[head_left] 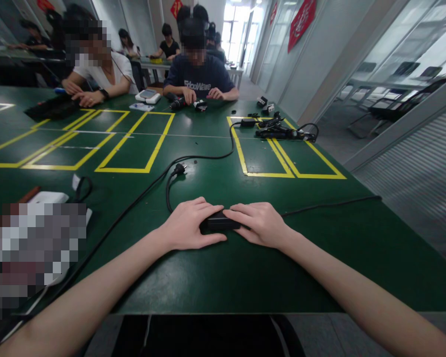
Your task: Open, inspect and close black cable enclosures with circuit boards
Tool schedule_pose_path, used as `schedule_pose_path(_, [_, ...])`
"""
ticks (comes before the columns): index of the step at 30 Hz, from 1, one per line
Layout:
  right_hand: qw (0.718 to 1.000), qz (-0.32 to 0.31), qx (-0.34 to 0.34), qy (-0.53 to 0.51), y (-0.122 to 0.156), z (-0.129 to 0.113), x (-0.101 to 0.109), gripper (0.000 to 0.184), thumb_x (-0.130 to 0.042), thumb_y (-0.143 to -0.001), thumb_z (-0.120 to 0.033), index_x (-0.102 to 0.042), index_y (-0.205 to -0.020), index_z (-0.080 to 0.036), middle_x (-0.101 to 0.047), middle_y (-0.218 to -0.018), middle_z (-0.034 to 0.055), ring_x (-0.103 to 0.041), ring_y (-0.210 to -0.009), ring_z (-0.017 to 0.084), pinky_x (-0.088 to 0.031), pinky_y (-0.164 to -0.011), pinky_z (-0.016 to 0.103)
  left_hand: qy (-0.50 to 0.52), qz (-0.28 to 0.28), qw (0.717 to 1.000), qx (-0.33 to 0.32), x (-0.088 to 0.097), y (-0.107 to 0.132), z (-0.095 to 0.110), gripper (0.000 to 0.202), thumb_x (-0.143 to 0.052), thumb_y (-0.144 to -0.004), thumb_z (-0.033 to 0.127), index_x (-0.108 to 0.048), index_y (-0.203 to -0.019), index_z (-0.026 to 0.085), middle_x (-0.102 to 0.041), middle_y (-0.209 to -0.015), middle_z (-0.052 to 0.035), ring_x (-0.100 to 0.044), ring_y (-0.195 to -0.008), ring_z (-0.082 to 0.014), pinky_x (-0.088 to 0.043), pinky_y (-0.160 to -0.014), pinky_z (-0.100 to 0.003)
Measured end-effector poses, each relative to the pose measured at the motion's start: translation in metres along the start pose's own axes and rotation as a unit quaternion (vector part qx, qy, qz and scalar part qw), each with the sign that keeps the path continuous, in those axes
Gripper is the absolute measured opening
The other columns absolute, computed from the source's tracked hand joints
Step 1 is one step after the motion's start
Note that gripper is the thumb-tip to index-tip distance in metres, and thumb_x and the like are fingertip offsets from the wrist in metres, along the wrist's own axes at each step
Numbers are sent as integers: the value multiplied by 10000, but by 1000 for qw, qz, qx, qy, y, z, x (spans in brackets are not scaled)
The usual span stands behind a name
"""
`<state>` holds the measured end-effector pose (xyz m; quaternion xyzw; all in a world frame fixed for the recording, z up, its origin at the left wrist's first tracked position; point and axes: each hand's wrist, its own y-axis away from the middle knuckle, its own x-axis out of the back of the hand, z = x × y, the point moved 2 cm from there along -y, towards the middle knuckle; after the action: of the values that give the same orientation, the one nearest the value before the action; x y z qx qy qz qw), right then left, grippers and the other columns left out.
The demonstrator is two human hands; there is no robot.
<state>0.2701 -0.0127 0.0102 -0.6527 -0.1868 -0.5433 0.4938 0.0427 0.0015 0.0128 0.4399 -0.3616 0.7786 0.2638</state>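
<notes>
A black power adapter brick [218,221] lies flat on the green table [215,277] close to the near edge. My left hand [188,224] covers its left end and my right hand [259,224] covers its right end, both resting on it with fingers curled over the top. Only the middle of the brick shows between them. One thin black cable [330,204] runs from the brick off to the right. A thicker black cord with a plug [178,170] loops just beyond my hands.
Yellow tape rectangles [134,144] mark the tabletop. A pile of black adapters and cables [278,130] lies far right. Two people sit across the table with small devices [188,103]. A white object [48,198] and a blurred patch lie at the near left.
</notes>
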Motion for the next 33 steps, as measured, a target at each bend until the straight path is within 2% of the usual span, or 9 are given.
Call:
schedule_pose_path(3, [996, 44, 50, 56, -1, -6, 5, 301, -434, -1056, -206, -691, -1209, -173, -759, -1075, 119, -682, -771, 159, -491, -650, 276, 48, -32, 997, 46, 0, -1, 1, 494, -500, -1026, 566, -676, -1258, 166, -772, -1116, -101, -723, -974, -249, -544, -851, -353])
schedule_pose_path(6, [989, 84, 77, 89, -4, -10, 7, 270, -461, -1056, -150, -704, -1164, -202, -767, -1038, 87, -669, -759, 136, -462, -642, 263, 71, -70, 991, 85, 1, -2, 2, 432, -368, -1094, 449, -716, -1056, 194, -774, -929, -41, -719, -841, -204, -505, -789, -312])
schedule_pose_path(8, [987, 89, 85, 99, -5, -11, 6, 252, -474, -1054, -138, -702, -1141, -202, -768, -1023, 79, -665, -760, 134, -459, -654, 263, 97, -87, 986, 104, 2, -2, 1, 396, -430, -1078, 461, -706, -977, 196, -745, -833, -15, -695, -766, -185, -474, -725, -286])
schedule_pose_path(11, [990, 68, 89, 82, -7, -9, 8, 246, -468, -1052, -134, -686, -1150, -193, -764, -1040, 85, -664, -751, 137, -462, -662, 267, 140, -81, 980, 117, 3, 0, 0, 325, -539, -1033, 487, -684, -1015, 196, -741, -887, -12, -683, -773, -177, -463, -695, -270])
schedule_pose_path(17, [993, -46, 1, -110, -9, -5, 10, 435, -575, -1022, -420, -547, -1377, -170, -736, -1144, 108, -716, -847, 188, -505, -686, 289, 48, -36, 996, 69, 3, 6, 0, 336, -582, -1006, 530, -637, -1003, 199, -705, -873, -28, -663, -780, -201, -462, -726, -299])
schedule_pose_path(20, [982, -37, -40, -180, -7, -6, 8, 288, -546, -1048, -387, -588, -1249, -185, -740, -985, 59, -712, -817, 170, -498, -698, 269, 38, -31, 997, 55, 2, 6, 1, 339, -594, -995, 537, -631, -1008, 201, -705, -881, -27, -665, -778, -200, -454, -713, -293])
schedule_pose_path(24, [984, 4, -47, -170, -5, -5, 7, 185, -523, -1059, -353, -610, -1082, -192, -704, -906, 52, -666, -746, 164, -482, -680, 274, 34, -27, 997, 67, 4, 6, 2, 361, -604, -984, 558, -626, -965, 198, -699, -832, -14, -644, -712, -183, -409, -642, -275])
schedule_pose_path(30, [994, -39, -11, -97, -9, -10, 6, 442, -517, -1063, -423, -523, -1440, -193, -682, -1082, 96, -671, -849, 193, -510, -708, 294, 31, -40, 995, 82, 3, 7, 3, 427, -552, -1014, 571, -552, -802, 201, -607, -659, 29, -577, -580, -147, -342, -568, -255])
schedule_pose_path(33, [996, -68, -2, -56, -10, -14, 2, 455, -509, -1067, -399, -518, -1486, -221, -653, -1086, 87, -658, -803, 180, -505, -667, 281, 39, -48, 995, 83, 0, 7, 1, 418, -535, -1025, 565, -592, -828, 201, -621, -660, 26, -601, -601, -154, -389, -592, -260])
